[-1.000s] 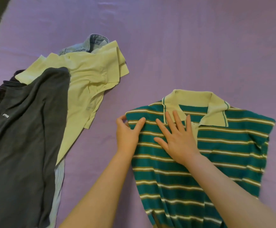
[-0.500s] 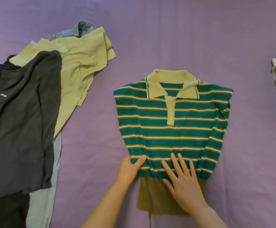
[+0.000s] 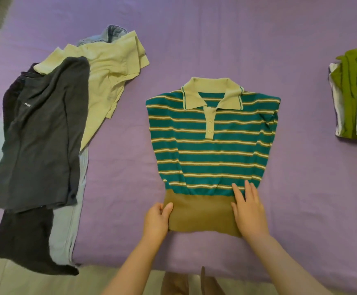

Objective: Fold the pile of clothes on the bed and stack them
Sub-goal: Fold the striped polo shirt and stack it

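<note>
While pinching brown hem (image 3: 201,211), left hand (image 3: 155,220) thumb over edge; right hand (image 3: 248,211) fingers spread flat, holding nothing. Best lifted evenly, folded toward collar (image 3: 212,90) beyond fingertips.

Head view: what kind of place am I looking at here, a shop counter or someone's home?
Most likely a bedroom at home. The work surface is a bed with a purple sheet, loose clothes lie in an unfolded pile at the left, and a folded stack sits at the right edge. Pale floor shows below the bed's edge.
</note>
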A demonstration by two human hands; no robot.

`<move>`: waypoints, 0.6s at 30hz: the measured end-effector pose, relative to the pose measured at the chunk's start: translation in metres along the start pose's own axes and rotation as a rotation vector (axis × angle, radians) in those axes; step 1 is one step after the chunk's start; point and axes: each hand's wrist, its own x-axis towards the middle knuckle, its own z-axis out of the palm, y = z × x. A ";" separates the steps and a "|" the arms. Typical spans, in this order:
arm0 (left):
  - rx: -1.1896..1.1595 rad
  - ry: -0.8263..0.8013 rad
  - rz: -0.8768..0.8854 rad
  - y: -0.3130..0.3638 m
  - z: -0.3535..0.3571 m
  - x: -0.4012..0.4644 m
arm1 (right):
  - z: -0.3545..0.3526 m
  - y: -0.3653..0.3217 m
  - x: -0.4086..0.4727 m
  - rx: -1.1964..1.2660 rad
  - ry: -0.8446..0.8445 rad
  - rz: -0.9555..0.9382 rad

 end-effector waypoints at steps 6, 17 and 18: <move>-0.062 0.047 -0.039 0.000 0.016 -0.025 | 0.013 0.010 -0.035 0.384 0.044 0.156; -0.489 0.138 -0.103 0.066 -0.012 0.007 | -0.046 0.011 0.014 1.247 0.127 0.315; -0.545 0.135 -0.115 0.078 -0.016 0.014 | -0.058 0.011 0.026 1.327 0.118 0.340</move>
